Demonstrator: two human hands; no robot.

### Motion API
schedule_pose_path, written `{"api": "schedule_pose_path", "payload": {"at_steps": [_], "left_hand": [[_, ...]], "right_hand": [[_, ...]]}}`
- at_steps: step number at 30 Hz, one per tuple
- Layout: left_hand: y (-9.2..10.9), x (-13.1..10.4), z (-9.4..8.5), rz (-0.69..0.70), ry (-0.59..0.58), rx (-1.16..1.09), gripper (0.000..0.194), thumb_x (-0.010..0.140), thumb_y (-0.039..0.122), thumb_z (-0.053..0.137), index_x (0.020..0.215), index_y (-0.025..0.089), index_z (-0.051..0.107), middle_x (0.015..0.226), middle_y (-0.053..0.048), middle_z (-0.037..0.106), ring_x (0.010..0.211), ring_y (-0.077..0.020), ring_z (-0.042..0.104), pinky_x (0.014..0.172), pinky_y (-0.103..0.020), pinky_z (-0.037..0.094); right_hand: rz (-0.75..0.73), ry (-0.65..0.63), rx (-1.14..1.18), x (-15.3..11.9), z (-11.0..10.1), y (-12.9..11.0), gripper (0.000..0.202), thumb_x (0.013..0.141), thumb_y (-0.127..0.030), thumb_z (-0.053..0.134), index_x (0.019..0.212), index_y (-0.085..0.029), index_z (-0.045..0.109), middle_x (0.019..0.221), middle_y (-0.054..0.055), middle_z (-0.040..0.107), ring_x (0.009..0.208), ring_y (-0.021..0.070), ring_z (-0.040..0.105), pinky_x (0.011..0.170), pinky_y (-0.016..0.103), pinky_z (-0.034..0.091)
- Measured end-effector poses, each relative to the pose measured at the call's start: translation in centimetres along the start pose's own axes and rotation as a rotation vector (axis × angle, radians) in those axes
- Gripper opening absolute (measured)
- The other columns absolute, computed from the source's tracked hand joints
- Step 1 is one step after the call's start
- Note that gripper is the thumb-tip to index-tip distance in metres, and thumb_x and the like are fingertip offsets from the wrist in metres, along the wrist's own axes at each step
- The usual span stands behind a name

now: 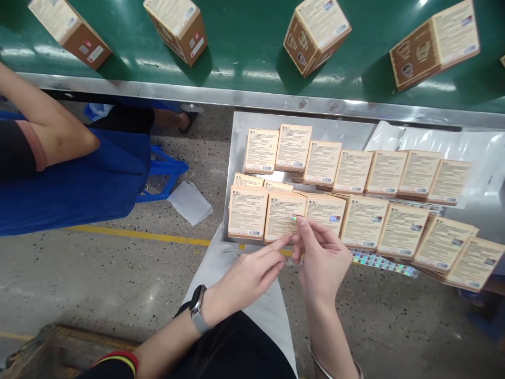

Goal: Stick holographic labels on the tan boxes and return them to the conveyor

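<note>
The print on the small flat boxes (282,216) is too small to read. The right hand (321,260) hides part of the box edge beneath its fingertip and the near end of the shiny sticker strip (384,261); whether the fingers pinch a sticker cannot be told. The top edge cuts off the brown cartons (179,26) on the green belt (244,47). A co-worker's arm (43,129) is cut off at the left edge. The last box (475,260) runs off the right edge.
</note>
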State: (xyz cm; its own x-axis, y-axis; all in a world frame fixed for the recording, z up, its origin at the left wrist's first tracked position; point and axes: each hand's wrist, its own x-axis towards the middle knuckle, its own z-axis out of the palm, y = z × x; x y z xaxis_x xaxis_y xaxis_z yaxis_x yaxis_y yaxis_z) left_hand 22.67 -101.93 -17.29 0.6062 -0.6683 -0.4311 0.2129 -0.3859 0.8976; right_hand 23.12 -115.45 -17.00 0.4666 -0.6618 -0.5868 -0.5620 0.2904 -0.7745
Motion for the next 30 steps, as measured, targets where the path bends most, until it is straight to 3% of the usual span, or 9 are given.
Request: {"api": "schedule_pose_path", "payload": {"at_steps": [7, 12, 19, 21, 24, 27, 30], "left_hand": [[-0.1, 0.0, -0.1, -0.012, -0.024, -0.016, 0.022, 0.100, 0.019, 0.042, 0.107, 0.021, 0.062, 0.155, -0.005, 0.042, 0.133, -0.0222, 0.053, 0.109, -0.035, 0.049], [-0.3, 0.2, -0.2, -0.008, -0.032, -0.007, 0.021, 0.099, 0.020, 0.041, 0.105, 0.021, 0.062, 0.153, -0.005, 0.045, 0.135, -0.0226, 0.051, 0.107, -0.033, 0.049], [-0.4, 0.6, -0.1, 0.027, 0.042, -0.039, 0.019, 0.096, 0.019, 0.042, 0.087, 0.020, 0.058, 0.143, -0.012, 0.057, 0.124, -0.0240, 0.061, 0.092, -0.034, 0.053], [0.3, 0.6, -0.2, -0.021, 0.069, -0.068, 0.019, 0.094, 0.021, 0.044, 0.082, 0.019, 0.058, 0.136, -0.012, 0.062, 0.098, -0.0218, 0.070, 0.081, -0.033, 0.053], [2.0, 0.2, -1.0, -0.108, 0.161, -0.218, 0.021, 0.093, 0.032, 0.049, 0.080, 0.017, 0.059, 0.114, -0.011, 0.072, 0.064, -0.0139, 0.060, 0.064, -0.028, 0.049], [3.9, -0.8, -2.6, -0.104, 0.250, -0.334, 0.028, 0.092, 0.042, 0.050, 0.080, 0.017, 0.057, 0.079, -0.004, 0.068, 0.064, -0.0141, 0.057, 0.062, -0.025, 0.046], [5.7, -2.2, -4.6, -0.092, 0.268, -0.334, 0.031, 0.094, 0.045, 0.047, 0.082, 0.017, 0.055, 0.069, -0.001, 0.061, 0.061, -0.0140, 0.059, 0.060, -0.024, 0.047]], "right_hand": [[-0.010, 0.020, -0.028, 0.0, 0.2, 0.4, 0.026, 0.070, -0.038, 0.083, 0.078, -0.016, 0.072, 0.049, -0.004, 0.061, 0.031, 0.0069, 0.042, 0.031, 0.023, 0.032], [-0.101, 0.036, -0.092, -0.1, 0.8, 0.5, 0.027, 0.074, -0.039, 0.079, 0.078, -0.015, 0.068, 0.050, -0.005, 0.060, 0.031, 0.0075, 0.044, 0.032, 0.023, 0.034], [-0.076, 0.035, -0.101, 0.5, 1.6, 0.7, 0.051, 0.075, -0.053, 0.074, 0.091, -0.027, 0.033, 0.049, -0.012, 0.058, 0.030, 0.0103, 0.045, 0.035, 0.022, 0.036], [-0.069, -0.040, -0.118, 0.9, 0.9, -0.1, 0.049, 0.078, -0.062, 0.065, 0.089, -0.028, 0.032, 0.049, -0.012, 0.057, 0.031, 0.0104, 0.044, 0.035, 0.022, 0.036], [-0.100, -0.198, -0.160, 1.0, -2.1, -3.1, 0.048, 0.072, -0.063, 0.071, 0.086, -0.023, 0.049, 0.056, -0.005, 0.064, 0.041, 0.0122, 0.054, 0.041, 0.024, 0.044], [-0.252, -0.480, -0.412, 0.3, -6.6, -7.1, 0.043, 0.065, -0.051, 0.082, 0.093, -0.020, 0.070, 0.091, 0.009, 0.077, 0.080, 0.0223, 0.071, 0.065, 0.033, 0.058], [-0.415, -0.739, -0.605, -1.3, -9.9, -10.2, 0.048, 0.069, -0.046, 0.082, 0.110, -0.023, 0.071, 0.113, 0.011, 0.075, 0.102, 0.0289, 0.070, 0.078, 0.042, 0.061]]}}
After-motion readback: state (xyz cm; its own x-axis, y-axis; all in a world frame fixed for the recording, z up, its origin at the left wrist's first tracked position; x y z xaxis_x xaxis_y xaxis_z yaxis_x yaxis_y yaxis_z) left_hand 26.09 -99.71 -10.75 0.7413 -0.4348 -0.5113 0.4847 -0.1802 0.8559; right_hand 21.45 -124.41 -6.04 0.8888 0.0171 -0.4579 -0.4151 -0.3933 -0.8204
